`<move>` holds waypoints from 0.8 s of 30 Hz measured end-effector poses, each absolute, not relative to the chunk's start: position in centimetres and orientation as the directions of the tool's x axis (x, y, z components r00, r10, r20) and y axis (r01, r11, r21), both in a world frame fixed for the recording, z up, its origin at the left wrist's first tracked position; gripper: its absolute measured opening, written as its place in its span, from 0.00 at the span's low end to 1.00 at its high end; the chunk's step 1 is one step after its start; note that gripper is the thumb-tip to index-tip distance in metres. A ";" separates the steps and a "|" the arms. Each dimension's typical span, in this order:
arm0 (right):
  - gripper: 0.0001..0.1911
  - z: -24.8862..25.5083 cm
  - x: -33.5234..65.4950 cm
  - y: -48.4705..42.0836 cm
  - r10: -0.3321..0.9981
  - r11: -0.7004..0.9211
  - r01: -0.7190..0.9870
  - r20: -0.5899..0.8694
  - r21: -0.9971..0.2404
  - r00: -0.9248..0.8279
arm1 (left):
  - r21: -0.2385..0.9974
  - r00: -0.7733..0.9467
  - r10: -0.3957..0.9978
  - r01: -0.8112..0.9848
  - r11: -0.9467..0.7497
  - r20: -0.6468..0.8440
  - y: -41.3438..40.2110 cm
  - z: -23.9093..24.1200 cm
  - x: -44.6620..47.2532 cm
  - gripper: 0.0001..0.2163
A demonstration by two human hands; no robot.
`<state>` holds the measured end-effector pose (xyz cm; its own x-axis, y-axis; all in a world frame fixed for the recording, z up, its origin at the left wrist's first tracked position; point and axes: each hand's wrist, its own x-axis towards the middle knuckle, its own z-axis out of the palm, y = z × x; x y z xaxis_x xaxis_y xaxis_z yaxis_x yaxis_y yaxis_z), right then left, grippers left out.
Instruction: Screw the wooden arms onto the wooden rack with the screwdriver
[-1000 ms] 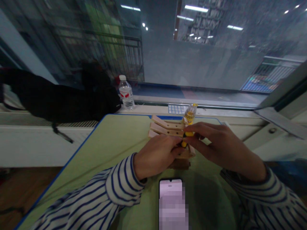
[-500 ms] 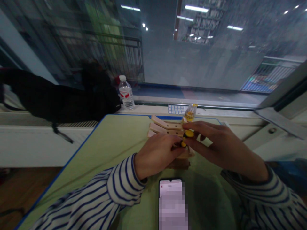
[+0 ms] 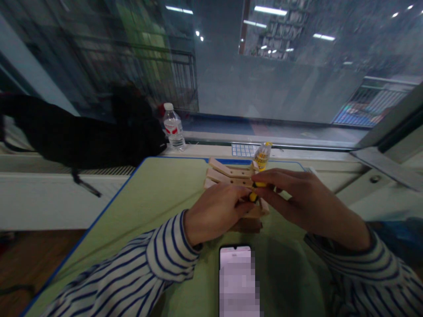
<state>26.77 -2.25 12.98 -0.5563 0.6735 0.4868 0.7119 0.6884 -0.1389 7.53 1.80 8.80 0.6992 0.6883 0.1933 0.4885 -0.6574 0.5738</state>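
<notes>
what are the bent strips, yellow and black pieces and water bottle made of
Bent strips: probably bare matte wood, by the pale beige colour.
Yellow and black pieces: perhaps smooth plastic, by the even yellow; mostly covered, so unsure.
Water bottle: likely shiny clear plastic, being see-through with highlights.

We can read no wording anywhere: the print on the water bottle [image 3: 174,130], the yellow-marked container [image 3: 262,156] and the pixelated phone [image 3: 235,281] is illegible.

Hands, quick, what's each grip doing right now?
Left hand: closed on small yellow part.
Right hand: closed, pinching a yellow-and-black part; can't tell whether they're joined.
</notes>
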 end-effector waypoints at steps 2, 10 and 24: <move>0.12 12.9 26.8 -2.3 0.678 0.682 0.719 0.488 -0.135 -0.550 | 0.575 0.704 0.683 0.481 -0.662 0.197 1.8 8.8 7.5 0.10; 0.10 12.9 26.6 -2.4 0.693 0.665 0.734 0.480 -0.137 -0.539 | 0.572 0.717 0.666 0.464 -0.676 0.205 1.8 8.8 7.5 0.09; 0.09 13.0 26.4 -2.3 0.685 0.676 0.721 0.495 -0.155 -0.535 | 0.628 0.684 0.705 0.468 -0.621 0.188 1.7 8.6 7.7 0.10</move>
